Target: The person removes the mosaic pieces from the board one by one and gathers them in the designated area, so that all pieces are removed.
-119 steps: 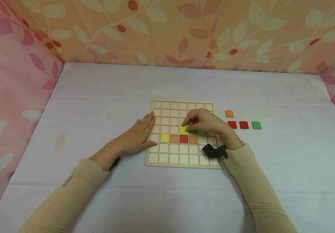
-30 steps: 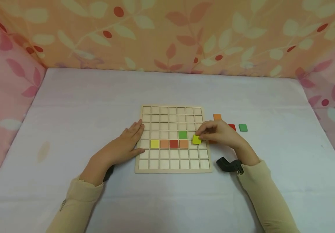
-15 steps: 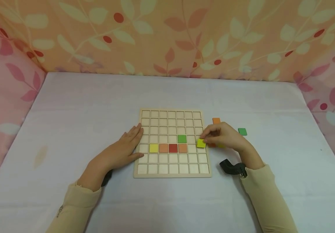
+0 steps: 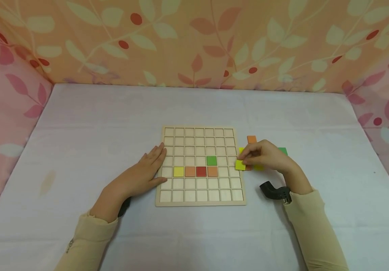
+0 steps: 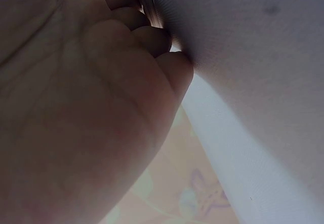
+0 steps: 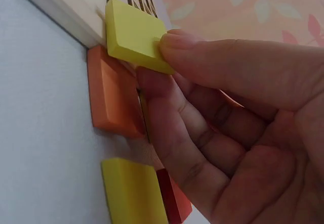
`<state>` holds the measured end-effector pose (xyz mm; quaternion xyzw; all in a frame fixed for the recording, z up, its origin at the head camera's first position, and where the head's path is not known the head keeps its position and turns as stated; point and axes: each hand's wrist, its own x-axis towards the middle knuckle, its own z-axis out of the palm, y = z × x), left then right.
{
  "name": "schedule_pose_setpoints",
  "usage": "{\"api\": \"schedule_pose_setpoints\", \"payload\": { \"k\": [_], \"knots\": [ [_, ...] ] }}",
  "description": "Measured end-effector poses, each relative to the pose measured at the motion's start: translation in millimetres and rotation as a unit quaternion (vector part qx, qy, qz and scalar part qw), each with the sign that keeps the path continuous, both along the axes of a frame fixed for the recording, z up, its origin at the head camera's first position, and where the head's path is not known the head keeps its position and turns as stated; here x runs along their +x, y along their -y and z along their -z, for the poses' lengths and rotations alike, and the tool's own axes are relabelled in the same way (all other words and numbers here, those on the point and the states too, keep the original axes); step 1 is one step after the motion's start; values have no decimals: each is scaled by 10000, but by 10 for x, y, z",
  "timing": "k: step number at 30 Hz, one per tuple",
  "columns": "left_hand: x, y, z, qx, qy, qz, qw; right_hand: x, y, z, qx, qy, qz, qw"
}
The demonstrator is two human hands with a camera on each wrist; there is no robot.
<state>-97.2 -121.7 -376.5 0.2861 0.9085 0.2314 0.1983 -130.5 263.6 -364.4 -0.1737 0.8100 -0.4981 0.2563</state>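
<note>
My right hand (image 4: 265,154) pinches a yellow square tile (image 6: 136,37) between thumb and fingers, over the right rim of the wooden grid board (image 4: 200,203). Straight-fingered, my left hand (image 4: 140,173) lies flat with its fingertips at the board's left edge; the left wrist view shows mostly its palm (image 5: 91,107). One row of the board holds a yellow tile (image 4: 178,171), a salmon tile (image 4: 190,171), a red tile (image 4: 201,171) and a second salmon tile (image 4: 212,171). A green tile (image 4: 211,160) sits in the row above, over that second salmon one.
Loose tiles lie right of the board, partly hidden by my right hand: an orange tile (image 4: 251,139), a green tile (image 4: 283,151), an orange-red tile (image 6: 114,92), a yellow tile (image 6: 132,191) and a red tile (image 6: 174,196). A patterned curtain (image 4: 194,45) closes off the table's back.
Four seconds ago the yellow tile was at a cell left of the green one. My right hand has carried it rightward to the board's edge. My left hand has stayed at the left edge.
</note>
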Motion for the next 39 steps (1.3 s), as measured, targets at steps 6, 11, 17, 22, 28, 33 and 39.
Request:
{"api": "schedule_pose_setpoints", "payload": {
  "k": [6, 11, 17, 22, 28, 33, 39],
  "knots": [
    [-9, 0, 14, -5, 2, 30, 10000, -9, -36, -3, 61, 59, -48, 10000],
    [-7, 6, 18, 5, -8, 33, 10000, -18, -58, -2, 311, -72, -82, 9995],
    [-4, 13, 24, 27, -23, 38, 10000, -23, -88, -11, 545, -217, -54, 9983],
    [-7, 15, 36, 23, -35, 42, 10000, -26, -148, -38, 659, -271, -17, 9975],
    [-14, 15, 47, 23, -40, 54, 10000, -15, -246, -51, 678, -193, 136, 9974],
    [-17, 16, 49, 37, -63, 64, 10000, -12, -309, -67, 740, -211, 199, 9968],
    [-12, 15, 44, 34, -59, 53, 10000, -20, -376, -61, 687, -216, 115, 9973]
  ]
}}
